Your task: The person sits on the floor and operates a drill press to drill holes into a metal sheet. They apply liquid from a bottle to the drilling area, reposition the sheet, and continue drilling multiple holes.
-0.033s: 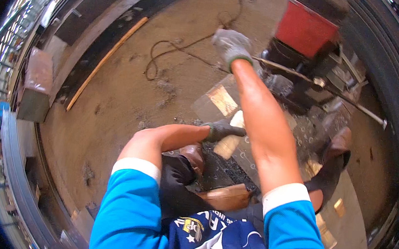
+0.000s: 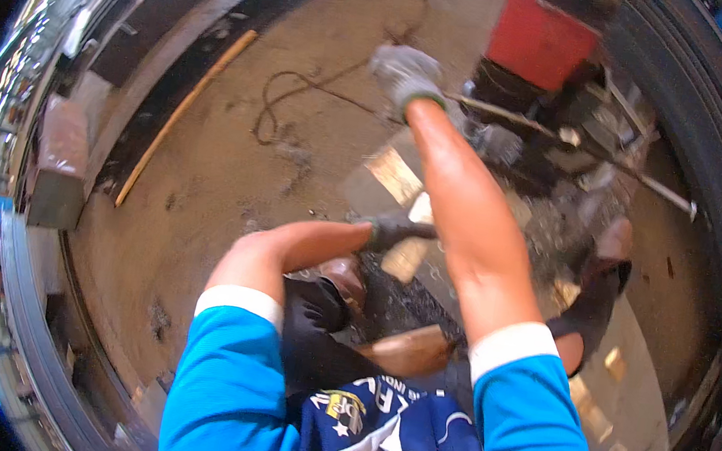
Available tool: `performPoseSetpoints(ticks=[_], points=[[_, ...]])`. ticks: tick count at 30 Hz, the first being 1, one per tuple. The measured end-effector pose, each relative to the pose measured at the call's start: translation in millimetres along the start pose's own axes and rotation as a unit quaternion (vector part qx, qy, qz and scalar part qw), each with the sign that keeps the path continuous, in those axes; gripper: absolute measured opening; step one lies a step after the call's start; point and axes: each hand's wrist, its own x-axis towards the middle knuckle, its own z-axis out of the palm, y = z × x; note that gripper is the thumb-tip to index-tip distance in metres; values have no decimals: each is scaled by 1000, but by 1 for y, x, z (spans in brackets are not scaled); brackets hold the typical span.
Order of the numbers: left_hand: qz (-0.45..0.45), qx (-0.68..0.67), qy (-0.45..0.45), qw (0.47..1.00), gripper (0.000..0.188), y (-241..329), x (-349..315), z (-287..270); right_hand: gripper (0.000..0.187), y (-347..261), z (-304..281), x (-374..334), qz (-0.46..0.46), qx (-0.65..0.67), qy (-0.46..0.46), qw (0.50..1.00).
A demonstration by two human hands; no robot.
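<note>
My left hand [image 2: 400,233], in a dark grey glove, lies across a pale, elongated piece [image 2: 405,259] on the dark work surface [image 2: 534,232]. Its fingers seem closed on that piece, with one finger stretched along the far side. Out ahead, my right hand [image 2: 406,77] wears a light grey glove with a green cuff and is curled and blurred. What it holds, if anything, is hidden. A long metal rod [image 2: 516,117] runs rightward from beside its wrist; I cannot tell whether the hand touches it. Between my legs sits a brown wooden block [image 2: 409,350].
A red container [image 2: 542,43] stands at the far right. On the brown floor lie a looped cable [image 2: 268,117] and, leftward, a long wooden stick [image 2: 184,121]. A boxy beam [image 2: 62,160] is at the left. My right shoe [image 2: 616,239] is beside the work surface.
The whole view has shifted slightly and blurred. My right glove appears a little farther up and left in the picture. My left hand stays on the pale piece.
</note>
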Motion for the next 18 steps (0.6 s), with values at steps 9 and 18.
performPoseSetpoints(ticks=[9,18], points=[[-73,32,69,994,61,2,25,5,37,0,1,2,48,41,-24,998],[-81,79,89,990,59,5,40,22,39,0,12,6,36,31,-2,999]])
